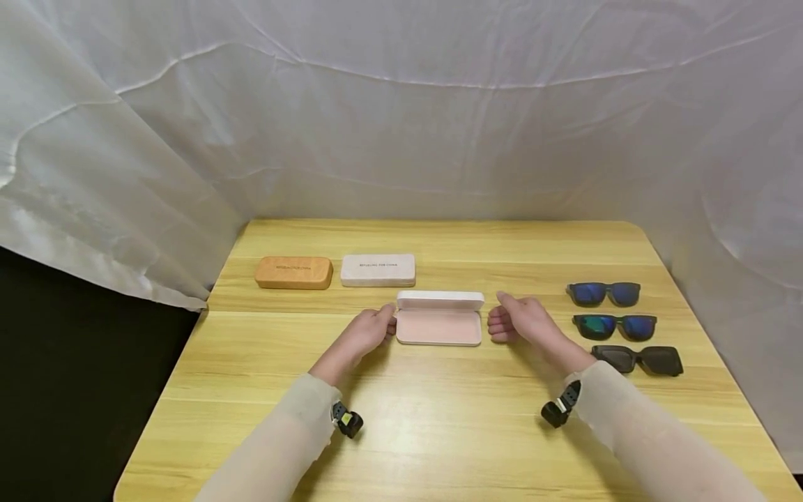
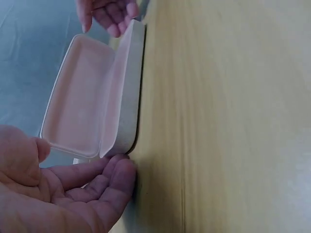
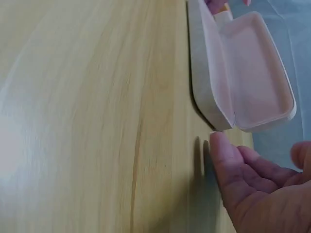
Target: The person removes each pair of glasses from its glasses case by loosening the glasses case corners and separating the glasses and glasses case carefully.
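An eyeglass case (image 1: 438, 329) with a pale outside and pink lining lies on the table, its lid (image 2: 80, 94) raised at the back. By the case's left end is my left hand (image 1: 370, 330), its fingertips right at the corner and its thumb close to the lid's edge in the left wrist view. On the other side my right hand (image 1: 522, 321) is held a little apart from the right end, palm facing the case, fingers loosely bent with nothing in them. The case's pink inside (image 3: 257, 68) holds no glasses.
Behind the open case lie a closed orange-brown case (image 1: 293, 272) and a closed whitish case (image 1: 378, 270). Three sunglasses form a column at the right: a blue-lensed pair (image 1: 603, 293), a green-blue-lensed pair (image 1: 615, 326) and a dark pair (image 1: 638, 360). White cloth (image 1: 401, 139) hangs behind the table.
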